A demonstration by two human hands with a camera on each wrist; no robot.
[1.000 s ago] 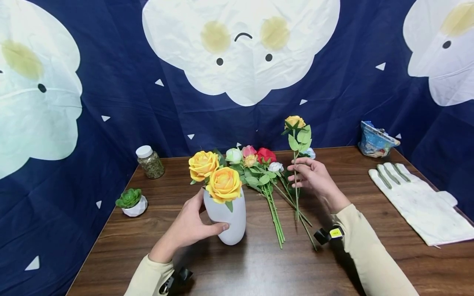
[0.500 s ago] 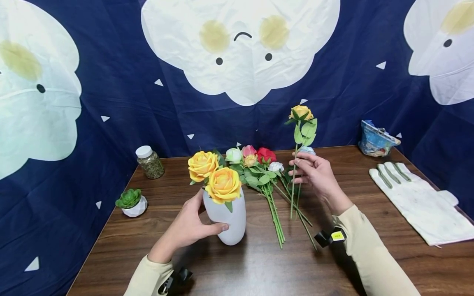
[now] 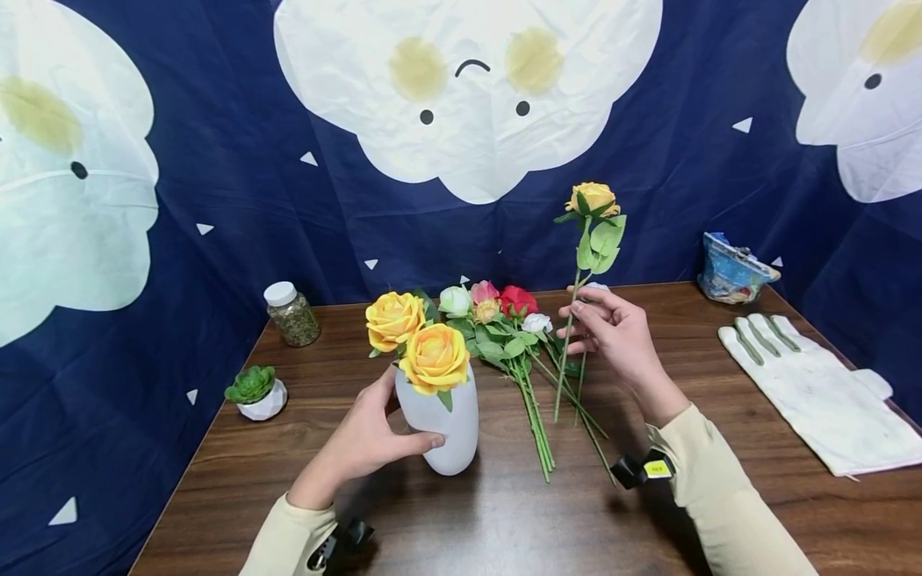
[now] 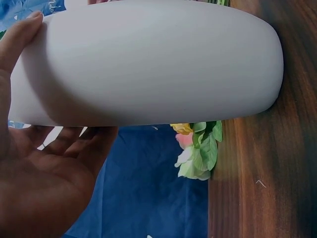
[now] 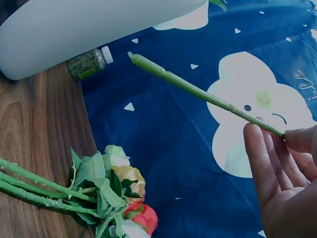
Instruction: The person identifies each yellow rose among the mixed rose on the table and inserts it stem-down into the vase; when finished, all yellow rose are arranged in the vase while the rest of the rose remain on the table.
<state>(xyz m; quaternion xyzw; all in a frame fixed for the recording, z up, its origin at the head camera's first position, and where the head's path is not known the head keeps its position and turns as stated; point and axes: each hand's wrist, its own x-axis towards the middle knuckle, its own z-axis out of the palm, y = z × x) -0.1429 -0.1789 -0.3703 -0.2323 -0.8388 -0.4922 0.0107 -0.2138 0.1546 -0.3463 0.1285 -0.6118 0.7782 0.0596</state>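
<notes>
A fleshy succulent [image 3: 250, 385] in a faceted pot [image 3: 263, 403] sits at nine o'clock from the vase [image 3: 454, 436], a white-capped jar [image 3: 295, 322] at ten. The left hand [image 3: 369, 430] wraps thumb and fingers round the vase's smooth, rounded wall, beneath two ruffled yellow roses [image 3: 435, 358]. Leafy mixed flowers [image 3: 493, 351] lie at one o'clock; at two, the right hand [image 3: 623, 340] pinches the slim green stem [image 5: 198, 90] of a single yellow rose [image 3: 593, 199]. A pale glove [image 3: 814, 400] lies at three. The tabletop [image 3: 533, 528] is dark wood grain; cloud-printed navy cloth [image 3: 274, 200] hangs behind.
</notes>
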